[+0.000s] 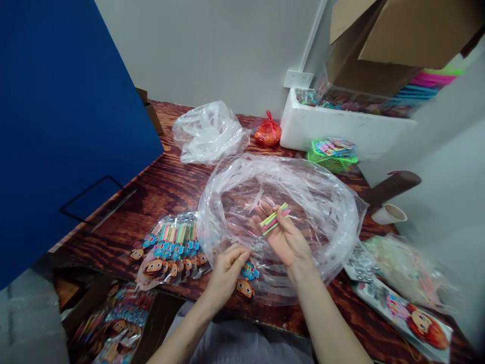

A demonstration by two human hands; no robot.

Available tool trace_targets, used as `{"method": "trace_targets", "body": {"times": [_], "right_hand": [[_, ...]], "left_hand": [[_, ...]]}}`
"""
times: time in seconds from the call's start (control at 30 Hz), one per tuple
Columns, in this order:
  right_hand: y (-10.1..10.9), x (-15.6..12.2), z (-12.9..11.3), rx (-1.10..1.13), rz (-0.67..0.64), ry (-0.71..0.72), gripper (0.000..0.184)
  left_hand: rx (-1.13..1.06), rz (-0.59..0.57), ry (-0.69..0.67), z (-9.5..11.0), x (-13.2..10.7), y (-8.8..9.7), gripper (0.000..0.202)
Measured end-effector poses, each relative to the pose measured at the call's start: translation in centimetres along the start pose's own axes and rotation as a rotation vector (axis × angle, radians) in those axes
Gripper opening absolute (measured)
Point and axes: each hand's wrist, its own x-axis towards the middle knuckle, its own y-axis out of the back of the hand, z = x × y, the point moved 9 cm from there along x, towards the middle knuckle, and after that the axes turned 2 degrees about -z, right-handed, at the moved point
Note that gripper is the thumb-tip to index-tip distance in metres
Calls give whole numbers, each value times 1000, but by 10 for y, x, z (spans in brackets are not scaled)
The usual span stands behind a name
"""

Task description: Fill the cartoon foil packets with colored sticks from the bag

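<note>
My right hand (286, 240) is turned palm up, its thumb closed over several short, thin coloured sticks (273, 221) in yellow, green and pink. Lower and to the left, my left hand (229, 268) pinches the edge of a small clear bag (248, 279) printed with a blue label and a cartoon face. Its fingertips are partly hidden. Both hands are over the near side of a large clear plastic bag (341, 242), which lies with its rolled rim spread in a ring. Left of my left hand is a pile of filled packets (176, 242) with the same print.
A crumpled plastic bag (212, 131), a red bag of orange fruit (268, 134), a green basket (331, 161) and a white foam box (341, 124) stand behind. At right are a paper cup (389, 214) and printed bags (405, 313). A blue panel (76, 126) borders the left.
</note>
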Motion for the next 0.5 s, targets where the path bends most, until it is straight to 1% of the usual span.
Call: {"method": "trace_targets", "body": {"times": [0.13,0.27,0.37,0.43,0.5], "right_hand": [[-8,0,3,31,-32,-24,7],[-8,0,-9,31,-9,22,5],[-10,-1,-6,-76,-1,-12,10],[-10,-5,1,-191,15,-52,15],[-8,-12,5,-317,46,-60,19]], "left_hand": [[-38,-46,74,-10,0,-6,36],[-61,-74,121,-18,-1,-9,37],[-127,-58,146,-19,-2,-10,38],[-176,-24,170,-20,-2,-8,38],[-200,5,177,-20,-3,-7,38]]}}
